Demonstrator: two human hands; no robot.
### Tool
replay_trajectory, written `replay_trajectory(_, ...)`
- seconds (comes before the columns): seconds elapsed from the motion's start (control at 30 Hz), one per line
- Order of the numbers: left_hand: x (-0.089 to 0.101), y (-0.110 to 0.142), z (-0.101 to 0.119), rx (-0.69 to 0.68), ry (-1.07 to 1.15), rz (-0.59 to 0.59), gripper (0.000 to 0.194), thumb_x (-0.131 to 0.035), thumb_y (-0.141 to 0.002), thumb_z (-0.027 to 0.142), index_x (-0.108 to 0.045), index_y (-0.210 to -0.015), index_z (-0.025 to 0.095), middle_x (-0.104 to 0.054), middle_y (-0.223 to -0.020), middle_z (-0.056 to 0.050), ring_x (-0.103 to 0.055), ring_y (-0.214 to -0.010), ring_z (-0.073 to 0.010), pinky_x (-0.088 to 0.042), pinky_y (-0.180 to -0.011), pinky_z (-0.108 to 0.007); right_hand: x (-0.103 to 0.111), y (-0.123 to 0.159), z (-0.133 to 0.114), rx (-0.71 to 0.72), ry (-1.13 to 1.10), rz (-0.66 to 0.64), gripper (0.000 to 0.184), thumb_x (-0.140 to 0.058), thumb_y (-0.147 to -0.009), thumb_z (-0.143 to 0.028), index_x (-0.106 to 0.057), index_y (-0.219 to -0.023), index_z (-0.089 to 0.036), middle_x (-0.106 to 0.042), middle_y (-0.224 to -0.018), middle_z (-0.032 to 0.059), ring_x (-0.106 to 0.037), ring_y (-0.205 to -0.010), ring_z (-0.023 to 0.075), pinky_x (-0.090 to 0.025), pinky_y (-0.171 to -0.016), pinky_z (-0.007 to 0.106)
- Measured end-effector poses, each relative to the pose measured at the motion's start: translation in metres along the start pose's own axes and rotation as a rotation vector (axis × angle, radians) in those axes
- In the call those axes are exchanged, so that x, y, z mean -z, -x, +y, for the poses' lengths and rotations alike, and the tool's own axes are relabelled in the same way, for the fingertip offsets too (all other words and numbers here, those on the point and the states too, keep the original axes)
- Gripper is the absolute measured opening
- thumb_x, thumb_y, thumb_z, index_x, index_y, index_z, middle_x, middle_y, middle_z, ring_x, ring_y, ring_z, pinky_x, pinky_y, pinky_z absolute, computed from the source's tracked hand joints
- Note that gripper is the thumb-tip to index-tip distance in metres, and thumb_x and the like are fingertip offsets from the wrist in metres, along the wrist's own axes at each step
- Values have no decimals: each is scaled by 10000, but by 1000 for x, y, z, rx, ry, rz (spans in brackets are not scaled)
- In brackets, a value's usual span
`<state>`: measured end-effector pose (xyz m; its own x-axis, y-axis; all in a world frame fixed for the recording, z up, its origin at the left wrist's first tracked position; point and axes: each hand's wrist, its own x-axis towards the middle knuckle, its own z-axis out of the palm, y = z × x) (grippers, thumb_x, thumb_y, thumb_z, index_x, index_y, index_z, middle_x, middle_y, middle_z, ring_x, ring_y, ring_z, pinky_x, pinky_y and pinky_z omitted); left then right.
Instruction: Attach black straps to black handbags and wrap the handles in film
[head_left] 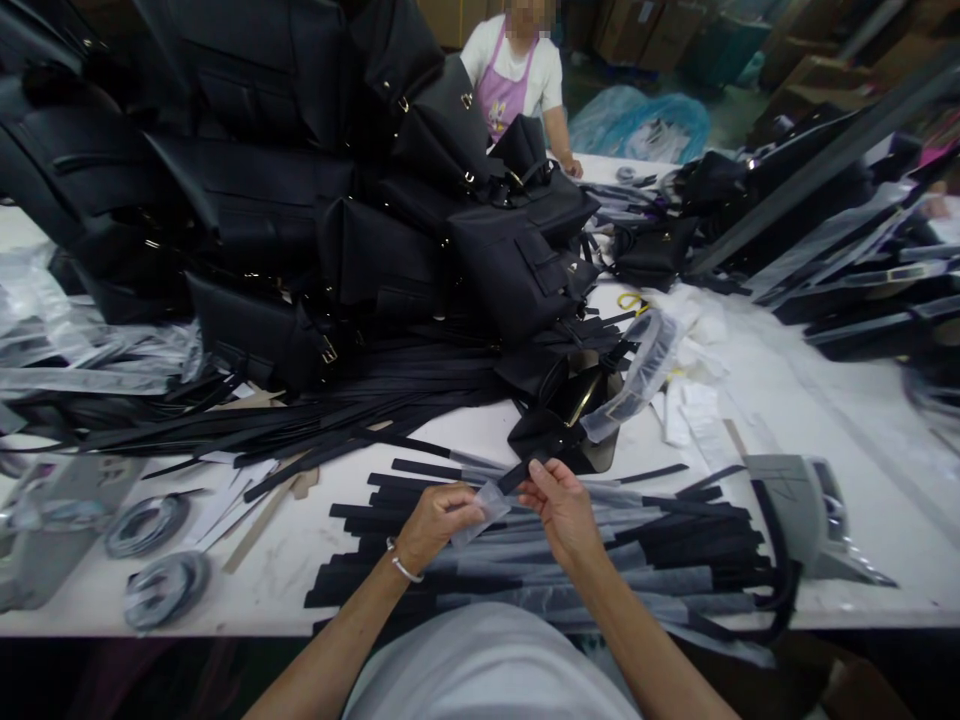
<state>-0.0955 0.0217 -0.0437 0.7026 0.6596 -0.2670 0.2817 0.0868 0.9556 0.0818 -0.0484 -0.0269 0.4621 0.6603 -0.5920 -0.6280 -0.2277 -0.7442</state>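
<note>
My left hand (pixel 442 520) pinches a clear plastic sleeve (pixel 487 508) between thumb and fingers. Close beside it, my right hand (pixel 559 500) grips a short black strap (pixel 517 476), whose end meets the mouth of the sleeve; whether it sits inside I cannot tell. Below both hands lies a row of black straps (pixel 675 535), many partly covered by clear sleeves. Just beyond my right hand an open black bag (pixel 540 430) rests on the table, with a plastic-wrapped strap (pixel 637 375) leaning against it.
Black handbags (pixel 262 200) are heaped at the back left, above a pile of long black straps (pixel 405 375). Coiled wire-like rolls (pixel 165 590) lie front left. A grey tape dispenser (pixel 795 510) stands at right. Across the table is a person in a purple apron (pixel 504 85).
</note>
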Motion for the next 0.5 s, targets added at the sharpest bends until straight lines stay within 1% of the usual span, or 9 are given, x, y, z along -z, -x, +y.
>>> replay_trajectory(0.33, -2, -4, -9, 62, -24, 39, 204, -614, -769, 337, -731, -766, 169, -661, -755, -14, -570, -718, -161, -416, -687, -231, 3, -2, 7, 10, 71, 11, 347, -822, -591, -392, -571, -719, -189, -631, -627, -43, -609, -577, 126, -495, -509, 216)
replay_trajectory(0.4, -4, -5, -7, 74, -24, 45, 199, -617, -764, 331, -733, -766, 170, -663, -746, -8, -570, -711, -156, -415, -682, -227, 4, -3, 10, 10, 81, 17, 344, -822, -590, -391, -567, -704, -192, -621, -607, -52, -608, -582, 128, -495, -530, 223)
replay_trajectory(0.5, -8, -9, 0, 116, -25, 75, 180, -623, -748, 316, -727, -751, 168, -662, -724, 1, -569, -702, -157, -412, -669, -225, 6, -5, 14, 1, 93, -12, 323, -823, -593, -379, -580, -680, -185, -622, -614, -51, -599, -599, 120, -500, -598, 234)
